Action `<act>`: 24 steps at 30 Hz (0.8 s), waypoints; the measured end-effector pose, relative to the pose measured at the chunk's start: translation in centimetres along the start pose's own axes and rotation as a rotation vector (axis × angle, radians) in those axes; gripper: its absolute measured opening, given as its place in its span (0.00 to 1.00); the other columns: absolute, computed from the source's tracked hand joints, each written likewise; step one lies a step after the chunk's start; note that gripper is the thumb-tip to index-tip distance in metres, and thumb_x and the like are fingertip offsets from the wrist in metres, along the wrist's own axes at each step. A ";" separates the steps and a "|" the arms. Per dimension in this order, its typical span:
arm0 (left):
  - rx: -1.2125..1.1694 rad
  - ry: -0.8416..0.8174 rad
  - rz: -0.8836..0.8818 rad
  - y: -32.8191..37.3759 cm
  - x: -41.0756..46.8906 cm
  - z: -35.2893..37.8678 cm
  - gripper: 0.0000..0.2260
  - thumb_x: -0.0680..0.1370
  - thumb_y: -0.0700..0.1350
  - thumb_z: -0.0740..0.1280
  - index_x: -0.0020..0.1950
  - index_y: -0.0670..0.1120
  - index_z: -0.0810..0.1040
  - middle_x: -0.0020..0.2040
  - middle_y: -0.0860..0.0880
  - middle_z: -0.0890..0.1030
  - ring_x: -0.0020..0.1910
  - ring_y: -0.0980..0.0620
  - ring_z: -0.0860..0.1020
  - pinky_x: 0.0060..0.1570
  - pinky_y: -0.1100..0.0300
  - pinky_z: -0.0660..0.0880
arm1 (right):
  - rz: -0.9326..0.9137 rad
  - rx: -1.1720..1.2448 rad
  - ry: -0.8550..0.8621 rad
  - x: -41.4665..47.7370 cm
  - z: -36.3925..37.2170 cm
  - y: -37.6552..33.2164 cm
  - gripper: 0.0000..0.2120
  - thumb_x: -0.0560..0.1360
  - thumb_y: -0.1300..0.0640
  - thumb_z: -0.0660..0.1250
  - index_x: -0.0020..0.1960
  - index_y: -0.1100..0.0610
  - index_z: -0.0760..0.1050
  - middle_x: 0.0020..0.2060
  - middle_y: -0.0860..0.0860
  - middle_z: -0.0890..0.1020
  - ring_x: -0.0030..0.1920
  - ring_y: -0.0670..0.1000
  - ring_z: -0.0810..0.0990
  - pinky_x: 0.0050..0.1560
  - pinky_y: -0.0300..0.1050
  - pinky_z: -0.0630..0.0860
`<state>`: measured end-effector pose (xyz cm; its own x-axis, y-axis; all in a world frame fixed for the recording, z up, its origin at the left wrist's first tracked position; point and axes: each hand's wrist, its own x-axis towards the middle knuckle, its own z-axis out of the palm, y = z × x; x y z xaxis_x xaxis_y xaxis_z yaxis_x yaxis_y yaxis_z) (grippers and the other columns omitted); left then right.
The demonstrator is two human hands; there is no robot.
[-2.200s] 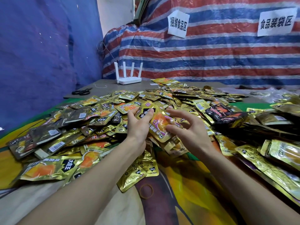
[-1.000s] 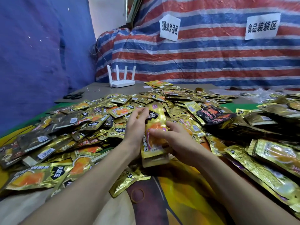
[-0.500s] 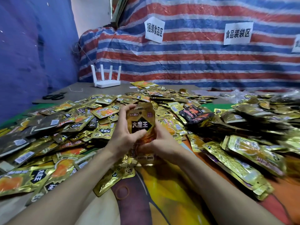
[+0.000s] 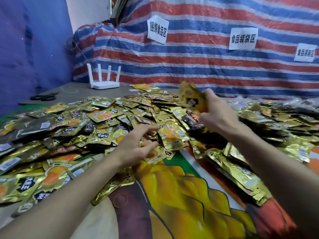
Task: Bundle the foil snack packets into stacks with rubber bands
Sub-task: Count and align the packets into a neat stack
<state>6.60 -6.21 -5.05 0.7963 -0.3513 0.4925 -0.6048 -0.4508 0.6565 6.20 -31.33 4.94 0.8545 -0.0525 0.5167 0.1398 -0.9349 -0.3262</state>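
Foil snack packets (image 4: 103,116), gold with orange prints and a few dark ones among them, lie in a loose heap across most of the surface (image 4: 76,94), which is covered near the person by a colourful printed cloth (image 4: 181,195). The right hand (image 4: 218,116) is raised above the heap toward the far right. Its fingers and thumb grip a small stack (image 4: 190,99) of gold packets, tilted and blurred, clear of the packets below. The left hand (image 4: 134,147) hovers low over the near edge of the heap, fingers (image 4: 148,129) spread and loosely curved with nothing held between them; whether the fingertips touch the packets under them I cannot tell. One tan rubber band (image 4: 120,200) lies flat on the cloth, near the left forearm and just beside a stray packet. To the right, beside the right forearm, more gold packets lie overlapped in a long row (image 4: 241,171). At the far left of the surface stands a white router (image 4: 103,78) with four upright antennas, and black scissors (image 4: 44,97) lie to its left. Behind hangs a red, blue and white striped tarp (image 4: 198,69) bearing three white paper signs (image 4: 158,29) with Chinese characters. A blue sheet (image 4: 25,49) covers the left wall.
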 end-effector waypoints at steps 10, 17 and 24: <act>0.090 -0.051 0.084 1.0 -0.1 0.5 0.15 0.78 0.50 0.68 0.65 0.53 0.78 0.57 0.58 0.78 0.56 0.61 0.77 0.59 0.51 0.75 | 0.269 -0.582 -0.112 0.4 -1.2 7.8 0.15 0.73 0.54 0.67 0.60 0.53 0.78 0.52 0.59 0.81 0.57 0.62 0.78 0.62 0.58 0.69; 0.065 0.021 0.119 1.3 -0.1 0.5 0.15 0.77 0.53 0.65 0.63 0.54 0.77 0.54 0.59 0.78 0.54 0.59 0.77 0.56 0.52 0.76 | 0.379 -0.492 -0.147 0.5 -0.4 5.2 0.22 0.73 0.47 0.62 0.64 0.53 0.77 0.65 0.63 0.77 0.66 0.64 0.73 0.70 0.65 0.61; 0.058 0.176 0.106 1.7 0.0 0.2 0.19 0.77 0.52 0.65 0.67 0.53 0.75 0.54 0.56 0.78 0.53 0.57 0.77 0.55 0.50 0.76 | -0.074 -0.060 -0.107 -1.9 3.2 -1.3 0.29 0.75 0.45 0.64 0.75 0.48 0.67 0.67 0.58 0.74 0.64 0.56 0.72 0.65 0.58 0.72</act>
<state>5.60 -7.11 -4.05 0.7145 -0.2526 0.6524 -0.6805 -0.4671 0.5645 5.96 -28.90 1.82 0.8921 0.0521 0.4489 0.1770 -0.9543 -0.2409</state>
